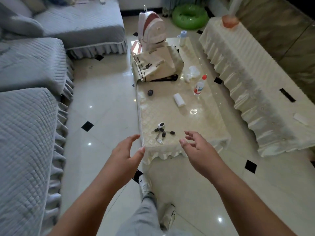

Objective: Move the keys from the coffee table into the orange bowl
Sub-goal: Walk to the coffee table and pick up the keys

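Note:
A bunch of dark keys with a small white-and-black fob lies near the front end of the cream-covered coffee table. My left hand hovers open in front of the table's front left corner, holding nothing. My right hand is open too, fingers spread, just right of the keys and a little in front of them. An orange bowl stands far off on the long cream-draped cabinet at the right, partly washed out by light.
On the coffee table lie a white roll, a bottle with a red cap, a dark round object, crumpled plastic, a beige bag and a white backpack. Grey sofas line the left. A green swim ring lies beyond.

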A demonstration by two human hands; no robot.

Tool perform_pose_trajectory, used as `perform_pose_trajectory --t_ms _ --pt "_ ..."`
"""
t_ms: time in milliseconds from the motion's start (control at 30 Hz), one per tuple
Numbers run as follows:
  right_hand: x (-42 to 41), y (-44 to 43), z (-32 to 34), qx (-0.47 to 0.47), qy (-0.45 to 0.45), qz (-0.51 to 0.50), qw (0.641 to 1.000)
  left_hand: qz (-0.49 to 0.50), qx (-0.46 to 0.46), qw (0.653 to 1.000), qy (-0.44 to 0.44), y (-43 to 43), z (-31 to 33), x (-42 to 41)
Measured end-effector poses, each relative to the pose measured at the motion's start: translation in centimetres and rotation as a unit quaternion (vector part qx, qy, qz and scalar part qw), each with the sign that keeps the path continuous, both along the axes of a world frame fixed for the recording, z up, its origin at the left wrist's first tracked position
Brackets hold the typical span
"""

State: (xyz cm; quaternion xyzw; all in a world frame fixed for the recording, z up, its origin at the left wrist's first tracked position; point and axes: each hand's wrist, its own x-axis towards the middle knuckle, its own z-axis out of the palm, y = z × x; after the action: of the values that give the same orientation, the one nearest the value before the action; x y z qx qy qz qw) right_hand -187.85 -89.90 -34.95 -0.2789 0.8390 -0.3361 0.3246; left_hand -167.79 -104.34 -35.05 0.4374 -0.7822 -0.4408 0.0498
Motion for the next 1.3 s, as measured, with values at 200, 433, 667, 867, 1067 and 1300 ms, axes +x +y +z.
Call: perform_pose_trajectory --t_ms 200,433,667,867,1067,1300 --pt "-3.4 -4.1 -2.1 0.025 0.008 -0.011 1.000 -0.019 0.005 1.000 -0.021 -5.1 -2.0 -4.5" --pt "-7.5 -8.0 -5.3 0.044 0.037 -0.016 0.998 -0.038 -0.001 0.998 -0.052 -9.9 -4.6 -9.8" --pt "-11.7 -10.3 -8.9 0.065 0.027 0.012 0.997 -0.049 -0.005 0.996 -0.076 -11.0 -6.1 -14.3" --pt "-16.1 -11.7 -13.7 0.080 0.018 0.078 0.994 -0.001 -0.015 0.995 -0.096 -10.1 -9.3 -17.7" --pt "-19.6 -12.2 -20.1 0.087 0.013 0.143 0.986 0.050 -0.016 0.993 -0.101 -8.3 -15.3 -20.5" --pt "-21.1 -12.4 -28.8 0.096 0.025 0.173 0.980 0.085 0.010 0.990 -0.116 -7.7 -25.8 -22.3"
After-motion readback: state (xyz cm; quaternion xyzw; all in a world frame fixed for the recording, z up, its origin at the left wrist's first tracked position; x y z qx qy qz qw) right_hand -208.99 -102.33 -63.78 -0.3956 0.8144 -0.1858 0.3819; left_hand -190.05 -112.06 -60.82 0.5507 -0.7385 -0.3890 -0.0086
